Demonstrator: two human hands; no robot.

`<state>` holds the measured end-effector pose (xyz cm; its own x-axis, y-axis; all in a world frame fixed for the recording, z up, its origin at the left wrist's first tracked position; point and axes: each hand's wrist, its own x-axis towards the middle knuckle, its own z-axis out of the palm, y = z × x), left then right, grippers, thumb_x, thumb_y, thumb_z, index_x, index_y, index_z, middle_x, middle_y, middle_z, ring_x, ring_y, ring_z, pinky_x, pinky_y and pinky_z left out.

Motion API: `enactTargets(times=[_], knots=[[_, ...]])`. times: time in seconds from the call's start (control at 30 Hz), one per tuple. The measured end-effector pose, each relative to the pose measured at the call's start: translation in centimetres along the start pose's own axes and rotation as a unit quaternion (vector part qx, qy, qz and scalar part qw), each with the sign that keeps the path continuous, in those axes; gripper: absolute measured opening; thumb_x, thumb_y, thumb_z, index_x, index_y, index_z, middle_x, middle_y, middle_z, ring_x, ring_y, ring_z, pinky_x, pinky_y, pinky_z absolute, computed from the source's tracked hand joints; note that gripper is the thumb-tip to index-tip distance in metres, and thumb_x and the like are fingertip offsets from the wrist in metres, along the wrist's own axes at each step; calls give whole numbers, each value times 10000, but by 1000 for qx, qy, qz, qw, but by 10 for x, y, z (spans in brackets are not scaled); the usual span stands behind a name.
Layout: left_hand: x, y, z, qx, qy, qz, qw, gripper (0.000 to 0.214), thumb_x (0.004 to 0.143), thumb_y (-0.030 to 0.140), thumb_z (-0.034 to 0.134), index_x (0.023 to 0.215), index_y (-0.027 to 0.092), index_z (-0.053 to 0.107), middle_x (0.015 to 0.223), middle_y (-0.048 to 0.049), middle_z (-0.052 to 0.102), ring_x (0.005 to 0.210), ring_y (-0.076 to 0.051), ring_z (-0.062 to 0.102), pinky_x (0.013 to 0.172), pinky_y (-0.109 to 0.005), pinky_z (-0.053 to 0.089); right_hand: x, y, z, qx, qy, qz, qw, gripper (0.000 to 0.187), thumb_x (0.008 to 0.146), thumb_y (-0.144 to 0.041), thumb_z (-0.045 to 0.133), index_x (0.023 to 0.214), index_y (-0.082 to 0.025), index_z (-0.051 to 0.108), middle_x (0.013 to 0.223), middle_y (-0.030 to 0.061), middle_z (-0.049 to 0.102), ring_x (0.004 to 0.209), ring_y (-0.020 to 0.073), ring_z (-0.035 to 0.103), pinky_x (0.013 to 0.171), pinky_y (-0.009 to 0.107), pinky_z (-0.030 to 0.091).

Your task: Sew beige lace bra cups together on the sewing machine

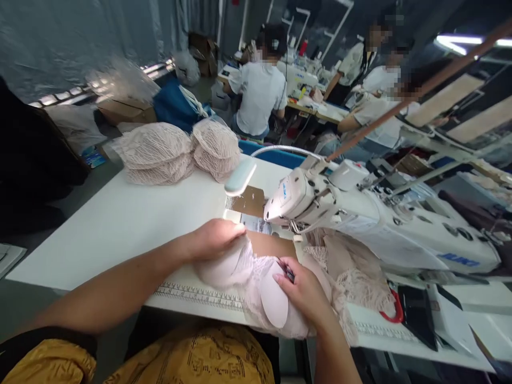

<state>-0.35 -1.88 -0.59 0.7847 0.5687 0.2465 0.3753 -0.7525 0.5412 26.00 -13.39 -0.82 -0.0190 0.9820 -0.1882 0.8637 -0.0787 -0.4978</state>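
My left hand (214,238) is curled over a pale pink padded bra cup (230,266) on the white table (120,224), fingers closed on it near the needle plate. My right hand (306,292) grips the second cup and the lace fabric (264,285) of the same garment, with a small dark snipping tool (288,273) pinched at its fingertips. The garment lies just in front of the white sewing machine (360,213), whose head (288,200) is above and behind my hands.
Stacks of pink lace cups (176,152) sit at the table's far left. A gooseneck lamp (240,177) hangs over the plate. More lace fabric (356,272), red-handled scissors (394,312) and a black phone (418,314) lie to the right. Other people work at tables behind.
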Motion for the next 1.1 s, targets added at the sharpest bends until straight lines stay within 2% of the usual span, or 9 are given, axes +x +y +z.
enactTargets(times=[0.07,0.17,0.27,0.4,0.53,0.67,0.87,1.0,1.1], knots=[[-1,-2,4,0,-42,-49,998,324,833,226,567,1154,182,572,992,-91,711,846,-244,664,707,-303,483,4,0,1,-9,10,-7,1000,320,837,-362,545,1130,-242,593,1050,68,708,917,263,654,752,344,476],[-1,-1,4,-3,-105,-66,992,424,792,207,585,1214,201,549,1063,-65,704,897,-230,659,716,-277,480,10,0,1,-56,-32,-13,998,187,852,-393,496,812,-235,587,772,28,671,718,231,618,623,309,435],[0,6,-2,34,-170,-81,982,250,787,149,560,1015,203,645,1013,-47,720,884,-218,657,699,-268,462,14,-1,-2,-84,-22,-24,996,268,828,-418,506,642,-229,466,665,13,589,647,205,560,588,293,398],[-14,14,-22,77,-186,-83,976,135,769,103,540,672,182,591,770,-58,697,712,-226,621,573,-295,376,15,-10,-7,20,19,-40,999,226,812,-440,538,757,-220,540,769,30,618,725,208,581,657,301,443],[-51,8,-43,79,-190,-121,971,205,744,104,518,579,186,426,654,-22,606,583,-175,507,512,-290,259,22,-44,-3,213,-3,11,977,426,803,-495,566,1123,-213,574,869,30,651,569,164,541,560,301,446],[-95,-10,-55,19,-176,-185,967,234,678,126,537,567,184,339,578,19,482,538,-140,413,496,-280,221,49,-96,17,248,-94,-69,962,239,820,-425,591,746,-198,582,619,-3,599,606,176,570,645,310,461],[-125,-34,-117,55,11,-206,977,240,933,340,386,806,183,515,823,-22,600,749,-178,561,666,-271,384,124,-171,47,345,-3,-184,920,196,895,-389,495,922,-217,586,934,61,694,658,164,601,516,276,483],[-106,-41,-198,209,283,-181,919,350,963,376,338,1173,161,517,1143,-102,628,946,-223,589,823,-329,438,183,-217,23,343,251,-388,818,180,933,-300,438,1033,-212,559,1219,112,631,1140,224,585,908,400,506],[-77,-58,-241,284,363,-103,881,389,960,333,359,1263,117,470,1342,-141,547,1104,-240,560,968,-384,421,227,-230,2,244,346,-462,779,171,942,-237,411,1046,-221,545,1344,110,561,1269,223,508,1071,464,382]])
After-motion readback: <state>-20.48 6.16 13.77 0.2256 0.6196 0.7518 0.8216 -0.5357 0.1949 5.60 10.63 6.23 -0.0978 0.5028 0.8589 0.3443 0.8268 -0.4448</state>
